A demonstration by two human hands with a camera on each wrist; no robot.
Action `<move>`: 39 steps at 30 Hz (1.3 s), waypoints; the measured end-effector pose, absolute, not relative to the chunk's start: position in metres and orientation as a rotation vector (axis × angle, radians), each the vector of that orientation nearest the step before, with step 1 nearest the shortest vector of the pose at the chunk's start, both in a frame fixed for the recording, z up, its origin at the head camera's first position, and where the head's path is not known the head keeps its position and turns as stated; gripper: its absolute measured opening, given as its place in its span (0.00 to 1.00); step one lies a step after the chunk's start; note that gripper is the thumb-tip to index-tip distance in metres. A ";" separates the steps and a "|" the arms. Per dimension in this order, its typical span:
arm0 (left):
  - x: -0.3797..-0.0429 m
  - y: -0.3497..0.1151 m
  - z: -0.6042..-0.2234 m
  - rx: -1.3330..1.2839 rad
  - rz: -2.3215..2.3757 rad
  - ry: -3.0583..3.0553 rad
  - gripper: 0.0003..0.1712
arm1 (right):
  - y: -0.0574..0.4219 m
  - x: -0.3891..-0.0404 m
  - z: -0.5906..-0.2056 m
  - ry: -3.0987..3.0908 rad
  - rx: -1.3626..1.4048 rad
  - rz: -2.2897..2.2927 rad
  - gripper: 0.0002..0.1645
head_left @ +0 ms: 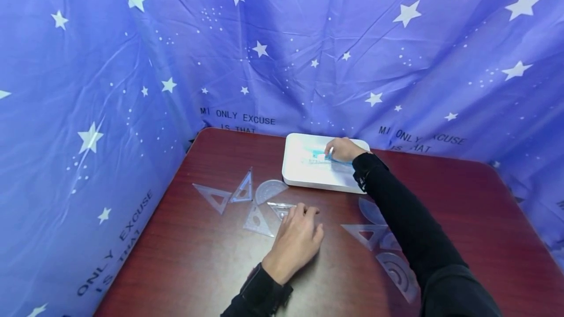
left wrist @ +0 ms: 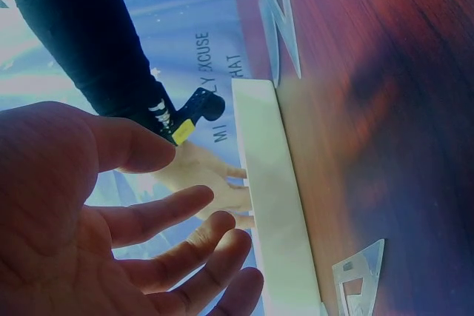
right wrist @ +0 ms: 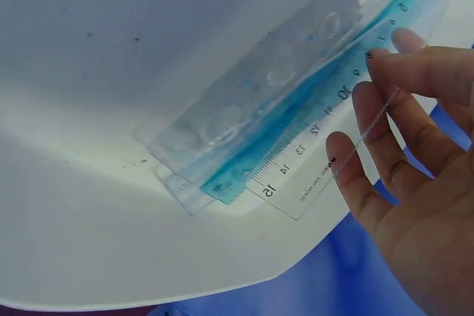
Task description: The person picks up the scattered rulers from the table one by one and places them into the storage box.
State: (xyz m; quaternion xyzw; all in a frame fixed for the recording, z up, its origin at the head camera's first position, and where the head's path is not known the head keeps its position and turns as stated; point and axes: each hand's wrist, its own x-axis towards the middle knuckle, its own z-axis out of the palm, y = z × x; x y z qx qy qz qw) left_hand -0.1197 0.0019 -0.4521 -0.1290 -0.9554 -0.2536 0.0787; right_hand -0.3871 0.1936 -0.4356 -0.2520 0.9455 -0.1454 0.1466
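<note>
My right hand (head_left: 345, 150) reaches over a white tray (head_left: 304, 177) at the back of the table. Its thumb and fingers pinch the edge of a clear ruler (right wrist: 289, 190), numbered up to 15, in the right wrist view. Beneath and beside that ruler lie a blue ruler (right wrist: 233, 175) and clear, wider strips (right wrist: 200, 135) with round marks, in a slanting stack. My left hand (head_left: 294, 241) hovers over the table, fingers loosely bent and apart, holding nothing. Just past its fingertips lies a clear set square (head_left: 275, 205), partly hidden by the hand.
Left of the tray lie a clear protractor (head_left: 270, 190) and several set squares, one the nearest to the hand (head_left: 259, 229). Another protractor (head_left: 370, 211), a set square (head_left: 352, 230) and a larger protractor (head_left: 389, 260) lie by the right forearm. A starry blue curtain (head_left: 299, 77) surrounds the table.
</note>
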 end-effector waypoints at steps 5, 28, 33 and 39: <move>-0.119 0.002 -0.451 -0.391 -0.756 -2.853 0.19 | 0.195 -0.387 -0.437 2.736 -0.696 -0.402 0.20; -0.116 0.001 -0.456 -0.408 -0.814 -2.902 0.19 | 0.243 -0.297 -0.365 2.804 -0.808 -0.551 0.28; -0.115 -0.001 -0.456 -0.404 -0.824 -2.931 0.19 | 0.272 -0.246 -0.354 2.929 -0.740 -0.623 0.31; -0.115 0.000 -0.456 -0.408 -0.856 -2.949 0.20 | 0.318 -0.186 -0.365 3.020 -0.594 -0.691 0.33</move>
